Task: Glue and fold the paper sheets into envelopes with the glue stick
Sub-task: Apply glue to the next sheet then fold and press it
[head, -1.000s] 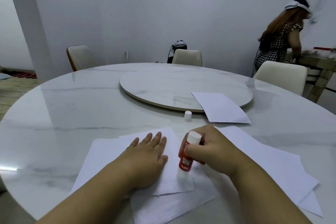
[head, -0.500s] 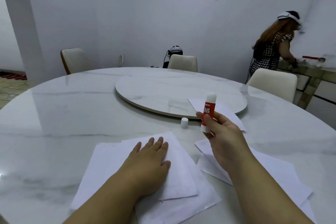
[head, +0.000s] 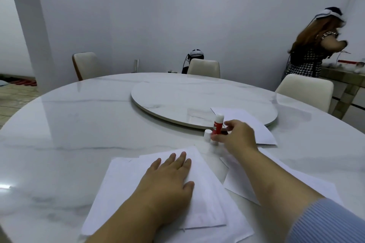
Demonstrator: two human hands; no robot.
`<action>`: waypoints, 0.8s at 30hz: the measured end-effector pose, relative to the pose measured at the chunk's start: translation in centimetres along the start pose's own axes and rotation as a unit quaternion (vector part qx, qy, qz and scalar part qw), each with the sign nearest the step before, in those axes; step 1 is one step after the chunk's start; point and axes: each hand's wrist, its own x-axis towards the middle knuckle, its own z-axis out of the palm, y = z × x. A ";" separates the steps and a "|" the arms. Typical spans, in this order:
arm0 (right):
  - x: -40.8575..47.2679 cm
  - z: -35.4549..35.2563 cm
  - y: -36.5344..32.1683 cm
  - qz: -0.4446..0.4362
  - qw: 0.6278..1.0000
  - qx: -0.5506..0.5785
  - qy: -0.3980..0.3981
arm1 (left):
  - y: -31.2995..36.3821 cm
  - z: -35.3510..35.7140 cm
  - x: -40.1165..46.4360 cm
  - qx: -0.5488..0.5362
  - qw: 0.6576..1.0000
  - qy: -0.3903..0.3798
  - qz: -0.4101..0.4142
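Observation:
My left hand (head: 167,181) lies flat, fingers together, on a folded white paper sheet (head: 199,193) that rests on a larger sheet near the table's front edge. My right hand (head: 237,140) holds a red-and-white glue stick (head: 217,126) upright, its lower end down at the table next to the small white cap (head: 207,134). More white sheets (head: 276,179) lie under my right forearm. A further sheet (head: 246,122) lies partly on the turntable behind the glue stick.
The round marble table (head: 79,134) carries a raised turntable (head: 187,98) at its centre. Cream chairs (head: 306,90) stand around the far side. A person (head: 312,49) stands at a counter at the far right, facing away.
My right hand lifted the glue stick off the folded sheet, carried it forward and has lowered it upright beside the cap. My left hand stayed pressed on the paper.

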 end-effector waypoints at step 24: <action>-16.0 -11.3 -3.1 -0.237 0.906 -0.309 0.163 | -0.7 -7.5 -4.2 -0.714 0.683 -0.035 -0.153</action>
